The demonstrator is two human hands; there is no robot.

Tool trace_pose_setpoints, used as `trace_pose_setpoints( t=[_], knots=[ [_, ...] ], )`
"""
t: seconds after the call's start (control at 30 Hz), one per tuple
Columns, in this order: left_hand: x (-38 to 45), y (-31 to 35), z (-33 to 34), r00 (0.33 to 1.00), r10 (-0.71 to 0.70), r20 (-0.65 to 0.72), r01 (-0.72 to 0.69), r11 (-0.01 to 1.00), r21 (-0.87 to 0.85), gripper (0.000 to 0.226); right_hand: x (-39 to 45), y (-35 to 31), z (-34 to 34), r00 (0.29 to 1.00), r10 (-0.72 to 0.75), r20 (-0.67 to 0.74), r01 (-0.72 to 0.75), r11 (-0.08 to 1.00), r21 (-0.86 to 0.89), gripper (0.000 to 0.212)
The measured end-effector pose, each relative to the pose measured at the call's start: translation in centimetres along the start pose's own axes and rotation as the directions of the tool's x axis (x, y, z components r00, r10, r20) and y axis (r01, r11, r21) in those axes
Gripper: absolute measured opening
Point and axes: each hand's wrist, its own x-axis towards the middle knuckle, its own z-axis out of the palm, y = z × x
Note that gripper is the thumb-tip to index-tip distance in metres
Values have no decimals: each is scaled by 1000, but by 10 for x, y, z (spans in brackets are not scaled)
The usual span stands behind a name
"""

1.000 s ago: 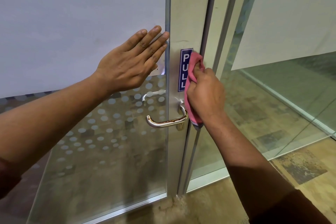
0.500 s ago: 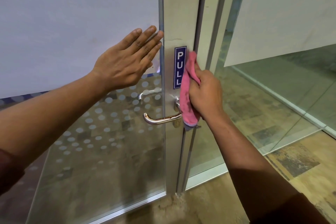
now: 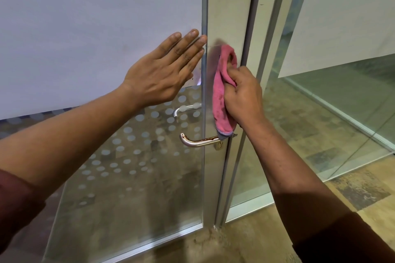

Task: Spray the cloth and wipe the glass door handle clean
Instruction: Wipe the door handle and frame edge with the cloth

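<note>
A pink cloth (image 3: pixel 221 100) with grey edging, a silvery handle (image 3: pixel 198 141), white-dotted frosted glass (image 3: pixel 136 156), maroon sleeves (image 3: pixel 19 205).

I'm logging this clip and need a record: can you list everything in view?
cloth: one, pink, pressed on the door frame above the handle
door handle: one, silver lever, on the frame
door frame: one, pale metal, centre
glass door: one, frosted top, dotted lower part, left
floor: mottled brown, bottom right
left hand: one, flat on the glass
right hand: one, grips the cloth
</note>
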Motion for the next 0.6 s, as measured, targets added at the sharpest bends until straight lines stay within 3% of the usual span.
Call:
trace_pose_setpoints(
  t=[0.17, 0.3, 0.37, 0.47, 0.6],
  knots=[
    [1, 1, 2, 1000, -2, 3, 2, 1000, -12, 58, 1, -4, -1, 998, -62, 31, 64, 996, -68, 37],
    [0, -1, 1, 1000, -5, 18, 6, 1000, -9, 58, -8, 2, -9, 976, -125, 180, 156, 973, -170, 44],
    [-2, -1, 0, 999, -6, 43, 7, 1000, -26, 58, -15, 8, -16, 972, -95, 214, 125, 984, -130, 44],
    [-1, 1, -1, 999, -12, 49, 14, 999, -41, 59, -8, 13, -29, 997, -29, 73, 29, 1000, 1, 47],
    [-1, 2, -4, 998, -15, 57, 17, 999, -40, 58, 7, 3, -27, 997, -70, 21, 72, 988, -134, 49]
  ],
)
